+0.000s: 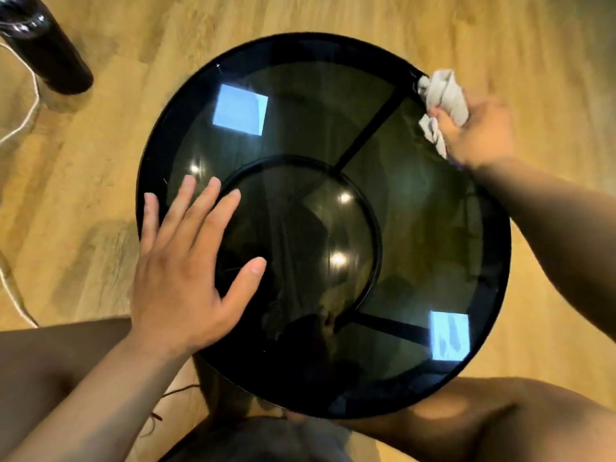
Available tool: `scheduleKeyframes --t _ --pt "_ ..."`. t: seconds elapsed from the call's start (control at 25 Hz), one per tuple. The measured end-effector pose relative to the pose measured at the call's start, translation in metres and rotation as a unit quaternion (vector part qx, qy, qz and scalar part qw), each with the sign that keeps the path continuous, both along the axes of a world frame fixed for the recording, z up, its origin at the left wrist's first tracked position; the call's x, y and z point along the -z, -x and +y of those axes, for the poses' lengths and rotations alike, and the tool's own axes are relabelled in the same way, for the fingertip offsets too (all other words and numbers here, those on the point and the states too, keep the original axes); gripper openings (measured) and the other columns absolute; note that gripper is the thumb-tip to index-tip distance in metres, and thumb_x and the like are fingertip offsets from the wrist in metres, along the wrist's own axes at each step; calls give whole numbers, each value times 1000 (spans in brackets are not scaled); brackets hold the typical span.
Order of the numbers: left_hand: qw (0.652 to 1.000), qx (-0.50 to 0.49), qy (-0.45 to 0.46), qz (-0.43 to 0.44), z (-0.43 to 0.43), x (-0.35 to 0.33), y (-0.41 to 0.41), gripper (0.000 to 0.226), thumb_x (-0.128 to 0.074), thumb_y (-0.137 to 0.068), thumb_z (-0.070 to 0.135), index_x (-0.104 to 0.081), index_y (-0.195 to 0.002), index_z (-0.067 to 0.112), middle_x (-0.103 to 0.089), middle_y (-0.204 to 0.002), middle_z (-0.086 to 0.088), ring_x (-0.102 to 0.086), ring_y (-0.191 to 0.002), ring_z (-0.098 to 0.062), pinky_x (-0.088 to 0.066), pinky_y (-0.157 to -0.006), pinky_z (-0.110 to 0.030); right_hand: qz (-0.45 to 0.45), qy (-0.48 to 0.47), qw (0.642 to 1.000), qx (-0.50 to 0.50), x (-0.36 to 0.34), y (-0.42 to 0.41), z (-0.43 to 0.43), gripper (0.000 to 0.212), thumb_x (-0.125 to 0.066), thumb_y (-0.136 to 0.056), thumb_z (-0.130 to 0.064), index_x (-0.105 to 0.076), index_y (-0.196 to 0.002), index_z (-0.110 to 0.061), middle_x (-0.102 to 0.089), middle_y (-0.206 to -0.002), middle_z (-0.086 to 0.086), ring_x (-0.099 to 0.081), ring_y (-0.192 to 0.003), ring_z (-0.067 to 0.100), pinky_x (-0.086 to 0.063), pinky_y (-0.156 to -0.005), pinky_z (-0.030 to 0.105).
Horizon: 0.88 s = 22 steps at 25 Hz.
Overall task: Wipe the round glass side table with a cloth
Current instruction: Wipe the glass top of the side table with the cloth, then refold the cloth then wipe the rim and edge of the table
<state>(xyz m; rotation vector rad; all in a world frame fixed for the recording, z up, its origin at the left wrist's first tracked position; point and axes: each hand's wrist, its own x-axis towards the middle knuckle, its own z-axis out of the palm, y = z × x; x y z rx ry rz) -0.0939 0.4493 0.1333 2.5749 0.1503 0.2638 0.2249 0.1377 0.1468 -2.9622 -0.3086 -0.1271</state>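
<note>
The round side table (320, 105) has a dark smoked-glass top in a black rim, with black frame bars and a ring showing through the glass. My left hand (186, 268) lies flat with straight, spread fingers on the left part of the glass. My right hand (476, 131) grips a crumpled white cloth (445, 91) and holds it against the table's far right rim. The cloth sticks out beyond my fingers toward the rim's edge.
A light wooden floor (100, 181) lies all around the table. A dark glossy cylindrical object (50, 51) stands at the far left, with a white cable (28, 111) running past it. My bare knees (500, 425) sit close against the table's near edge.
</note>
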Motion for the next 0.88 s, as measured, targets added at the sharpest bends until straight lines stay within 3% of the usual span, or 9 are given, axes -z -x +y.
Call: scheduleKeyframes --t 0.2,0.28,0.4,0.48,0.56,0.64,0.72,0.8,0.88 --pt "1000 -11 9 -2 -2 0 1 70 -41 -91 54 -41 -147 13 -40 -156 -12 -24 -150 -30 -7 -122 -57 52 26 989 133 -17 183 -53 55 -40 -83 -64 -63 -100 -17 -72 -94 11 -68 -94 35 -54 -78 42" --pt "1000 -10 14 -10 0 3 2 69 -40 -91 55 -42 -146 14 -41 -155 -11 -25 -150 -29 -6 -123 -55 62 15 993 102 -17 265 -20 49 -42 -83 -65 -61 -92 -20 -69 -88 5 -67 -90 30 -53 -74 38" --pt "999 -13 23 -21 -3 -2 5 64 -42 -92 50 -45 -143 13 -45 -153 -11 -26 -150 -28 -4 -123 -55 78 12 997 -21 -12 364 60 41 -48 -82 -64 -56 -75 -24 -62 -67 -3 -64 -66 19 -44 -53 29" --pt "997 -30 59 -27 -5 -10 12 54 -46 -95 41 -49 -140 11 -46 -151 -8 -26 -149 -24 0 -124 -51 99 -44 991 -72 -17 386 112 38 -50 -82 -65 -49 -69 -29 -54 -58 -9 -54 -52 9 -31 -44 18" --pt "981 -68 177 -39 -7 -23 18 38 -49 -98 32 -54 -133 17 -53 -141 3 -37 -141 -8 -13 -124 -46 177 -184 966 -46 -33 370 136 39 -55 -86 -63 -51 -74 -26 -59 -66 -9 -56 -59 9 -39 -48 19" --pt "947 -95 306 -20 -15 -46 27 19 -52 -98 32 -60 -115 30 -61 -117 21 -53 -111 12 -44 -106 -32 293 -420 858 32 -59 350 140 30 -61 -91 -49 -63 -95 -19 -72 -89 -1 -69 -83 18 -56 -72 32" --pt "902 -77 417 78 -29 -74 38 16 -55 -95 45 -65 -100 33 -69 -101 17 -63 -97 5 -49 -79 -20 346 -635 683 102 -83 340 129 26 -57 -96 -30 -64 -115 -14 -74 -107 9 -69 -102 25 -54 -94 40" --pt "847 -5 503 169 -52 -96 53 36 -59 -86 59 -71 -102 29 -76 -99 6 -71 -94 -10 -54 -76 -24 368 -772 505 118 -102 342 112 36 -50 -92 -19 -60 -124 -7 -69 -118 17 -62 -115 32 -44 -108 48" --pt "833 47 526 163 -73 -112 70 39 -72 -80 55 -71 -104 24 -79 -96 3 -74 -90 -14 -58 -76 -27 366 -831 408 99 -119 346 90 50 -46 -83 -17 -54 -131 -4 -61 -127 24 -53 -125 39 -35 -113 54"
